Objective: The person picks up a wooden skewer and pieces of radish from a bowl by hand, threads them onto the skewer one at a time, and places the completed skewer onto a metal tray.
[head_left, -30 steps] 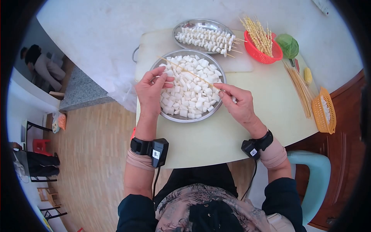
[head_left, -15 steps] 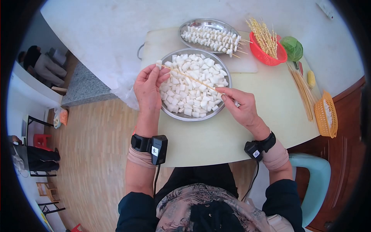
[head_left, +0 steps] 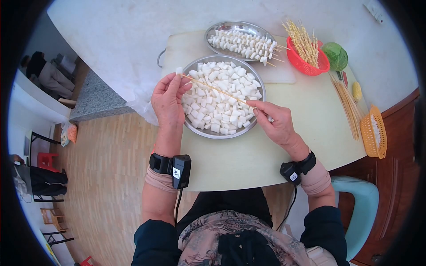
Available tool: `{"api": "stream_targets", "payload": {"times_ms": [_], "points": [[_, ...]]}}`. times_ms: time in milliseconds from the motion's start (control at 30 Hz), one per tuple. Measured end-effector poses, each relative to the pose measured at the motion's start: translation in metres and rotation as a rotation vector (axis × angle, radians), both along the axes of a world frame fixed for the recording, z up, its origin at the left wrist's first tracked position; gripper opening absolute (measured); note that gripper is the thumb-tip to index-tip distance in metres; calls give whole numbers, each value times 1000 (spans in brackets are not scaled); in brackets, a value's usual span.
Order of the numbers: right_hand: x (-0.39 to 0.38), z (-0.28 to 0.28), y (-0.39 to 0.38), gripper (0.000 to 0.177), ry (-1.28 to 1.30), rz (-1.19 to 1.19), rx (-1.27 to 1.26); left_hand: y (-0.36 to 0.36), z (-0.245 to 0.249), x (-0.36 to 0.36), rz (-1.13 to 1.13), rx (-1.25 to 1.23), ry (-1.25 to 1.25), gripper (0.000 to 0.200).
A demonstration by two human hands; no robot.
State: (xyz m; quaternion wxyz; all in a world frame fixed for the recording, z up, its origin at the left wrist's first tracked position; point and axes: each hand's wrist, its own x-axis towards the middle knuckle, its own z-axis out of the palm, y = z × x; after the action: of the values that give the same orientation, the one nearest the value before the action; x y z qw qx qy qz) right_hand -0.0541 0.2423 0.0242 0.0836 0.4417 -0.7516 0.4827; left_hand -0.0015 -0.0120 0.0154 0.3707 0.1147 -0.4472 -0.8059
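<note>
Between thumb and fingers, my left hand [head_left: 167,95] pinches a white chunk [head_left: 179,71] above the left rim of a round steel bowl [head_left: 262,114]. That bowl is heaped with white chunks [head_left: 217,99]. A thin wooden skewer [head_left: 215,88] slants over the bowl, its far tip at the pinched chunk. My right hand [head_left: 274,122] is closed on the skewer's other end, at the bowl's right side. Behind the bowl, an oval steel tray [head_left: 212,32] holds several skewers threaded with white pieces [head_left: 242,43].
A red basket [head_left: 306,68] holds thin yellowish skewered items, beside a green cabbage [head_left: 335,55]. Bare skewers [head_left: 347,104], a corn cob [head_left: 357,91] and a yellow basket [head_left: 380,153] lie at right. Two people [head_left: 49,75] [head_left: 46,181] are off to the left.
My left hand and the white chunk have shifted slightly left and up. My right hand still holds the skewer, almost unmoved.
</note>
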Motion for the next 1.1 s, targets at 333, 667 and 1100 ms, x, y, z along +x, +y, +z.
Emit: {"api": "stream_targets", "payload": {"times_ms": [333,667,1100], "points": [[3,3,3,26,124,8,168,3,1,0,45,-13,24,14],[4,4,3,27,190,25,185,5,2,1,92,-30,15,13],[3,2,5,26,229,25,212,11,2,0,215,-302,-54,13]]}}
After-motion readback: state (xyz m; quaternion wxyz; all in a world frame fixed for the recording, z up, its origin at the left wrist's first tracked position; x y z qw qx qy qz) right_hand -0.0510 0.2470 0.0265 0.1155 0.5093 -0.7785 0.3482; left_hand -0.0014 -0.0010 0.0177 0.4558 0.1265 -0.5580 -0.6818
